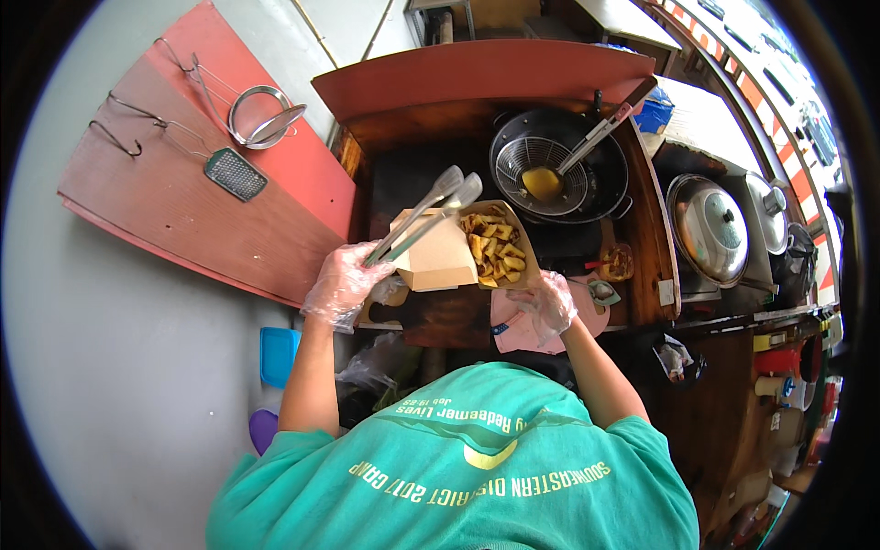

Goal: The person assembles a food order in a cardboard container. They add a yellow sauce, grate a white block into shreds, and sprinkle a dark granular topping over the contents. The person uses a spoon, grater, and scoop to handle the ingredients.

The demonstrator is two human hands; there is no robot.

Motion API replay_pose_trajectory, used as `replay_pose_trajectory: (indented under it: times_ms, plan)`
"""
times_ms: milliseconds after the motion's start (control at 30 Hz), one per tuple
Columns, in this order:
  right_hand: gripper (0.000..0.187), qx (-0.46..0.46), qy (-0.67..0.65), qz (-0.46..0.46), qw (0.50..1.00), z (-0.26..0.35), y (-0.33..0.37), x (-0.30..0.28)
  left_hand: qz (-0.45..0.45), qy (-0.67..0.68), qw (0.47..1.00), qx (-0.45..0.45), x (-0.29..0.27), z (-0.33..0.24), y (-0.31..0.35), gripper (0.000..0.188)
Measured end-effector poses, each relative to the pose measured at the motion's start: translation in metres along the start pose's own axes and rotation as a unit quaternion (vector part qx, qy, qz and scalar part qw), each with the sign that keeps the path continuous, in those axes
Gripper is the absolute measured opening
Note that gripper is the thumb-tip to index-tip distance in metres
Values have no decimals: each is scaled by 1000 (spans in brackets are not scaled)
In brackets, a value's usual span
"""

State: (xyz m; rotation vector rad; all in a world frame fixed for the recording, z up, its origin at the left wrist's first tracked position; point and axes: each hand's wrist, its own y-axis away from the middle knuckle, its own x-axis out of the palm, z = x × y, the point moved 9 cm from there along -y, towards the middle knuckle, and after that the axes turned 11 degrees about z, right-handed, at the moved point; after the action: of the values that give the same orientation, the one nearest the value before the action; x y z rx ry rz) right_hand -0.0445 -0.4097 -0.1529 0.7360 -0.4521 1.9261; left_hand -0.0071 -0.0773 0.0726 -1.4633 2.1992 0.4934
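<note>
A brown cardboard takeout box lies open in front of me, its lid folded out to the left. Golden-brown fried pieces fill its right half. My left hand, in a clear plastic glove, is closed around metal tongs; their tips point up over the lid. The same hand is beside the lid's left edge. Also gloved, my right hand grips the box's near right corner; its fingertips are partly hidden. Beyond the box stands a black wok with a wire strainer resting in it.
Pink cutting board lies below my right hand; a small container sits near it. On the left red panel hang a grater and a sieve. Lidded pots stand right of the wooden partition.
</note>
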Motion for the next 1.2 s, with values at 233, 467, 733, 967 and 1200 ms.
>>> replay_pose_trajectory:
  times_ms: [233, 467, 733, 967, 1200]
  plan:
    - [37, 9, 205, -24, 978, 7, -7, 6, -109, -273, 956, 5, -61, -70, 41, 38]
    - [51, -28, 36, -2, 999, -28, 9, -26, -290, -661, 660, 208, -155, -239, 43, 23]
    - [34, -40, -36, -3, 999, -34, 35, -35, -237, -702, 653, 158, -201, -244, 18, 19]
    - [41, 20, -22, -37, 999, -1, 79, 7, -235, -704, 657, 134, -194, -245, 17, 17]
    - [35, -66, 346, 8, 936, 20, 111, 1, -200, -716, 664, 74, -203, -226, -6, 16]
